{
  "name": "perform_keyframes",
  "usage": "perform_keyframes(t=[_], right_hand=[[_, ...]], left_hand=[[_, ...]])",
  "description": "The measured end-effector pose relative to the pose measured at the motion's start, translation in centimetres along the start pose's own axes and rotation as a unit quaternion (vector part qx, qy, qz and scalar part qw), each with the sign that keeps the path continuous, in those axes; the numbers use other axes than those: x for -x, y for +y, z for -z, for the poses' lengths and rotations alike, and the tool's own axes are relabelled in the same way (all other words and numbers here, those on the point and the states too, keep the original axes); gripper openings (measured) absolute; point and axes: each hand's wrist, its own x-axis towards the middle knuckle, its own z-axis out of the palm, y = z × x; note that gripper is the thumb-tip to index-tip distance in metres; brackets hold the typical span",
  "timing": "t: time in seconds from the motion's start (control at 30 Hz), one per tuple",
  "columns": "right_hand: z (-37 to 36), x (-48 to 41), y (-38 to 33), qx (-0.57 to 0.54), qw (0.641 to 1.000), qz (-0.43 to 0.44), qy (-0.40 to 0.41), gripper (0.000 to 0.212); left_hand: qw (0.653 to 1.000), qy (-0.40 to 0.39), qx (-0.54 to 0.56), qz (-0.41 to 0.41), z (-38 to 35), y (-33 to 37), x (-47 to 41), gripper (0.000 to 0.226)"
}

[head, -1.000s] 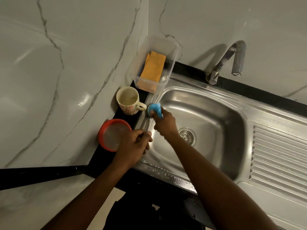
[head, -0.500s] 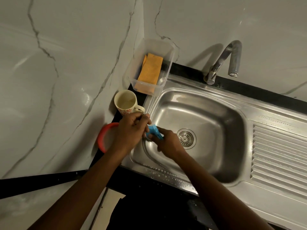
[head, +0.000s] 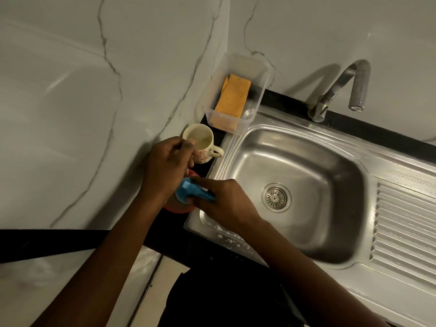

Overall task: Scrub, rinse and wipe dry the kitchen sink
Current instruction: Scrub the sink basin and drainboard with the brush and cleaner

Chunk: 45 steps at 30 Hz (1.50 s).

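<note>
With your right hand point(head: 226, 204) gripping the blue scrubber point(head: 192, 192) over the red-rimmed dish point(head: 179, 209) just off the steel sink's point(head: 330, 175) left rim, load it evenly before scrubbing the basin corners; your left hand point(head: 168, 166) curls beside the mug point(head: 204, 147), its hold unclear.

I look down on a steel sink point(head: 295, 132) in a corner. The right hand point(head: 226, 204) grips a blue scrubber point(head: 190, 190) over a red dish point(head: 179, 210) just left of the sink. The left hand point(head: 165, 166), fingers curled, overlaps a mug point(head: 204, 140); I can't tell if it holds anything.
</note>
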Motion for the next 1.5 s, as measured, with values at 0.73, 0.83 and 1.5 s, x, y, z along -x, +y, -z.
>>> perform_keyframes(t=[0.73,0.83,1.5], right_hand=[[2.4,3.0,0.2,-0.006,0.992,-0.090,0.091,0.049],[4.8,5.1,3.0,-0.035,0.974,-0.155,0.161,0.055],[15.1,0.1,22.9,-0.180,0.785,-0.387,0.448,0.051]], left_hand=[[0.997,-0.049,0.055,-0.005,-3.8,1.5,0.6,0.029],[0.991,-0.088,0.097,0.016,-6.6,1.3,0.3,0.027],[0.966,-0.256,0.011,0.010,-17.0,0.9,2.4,0.034]])
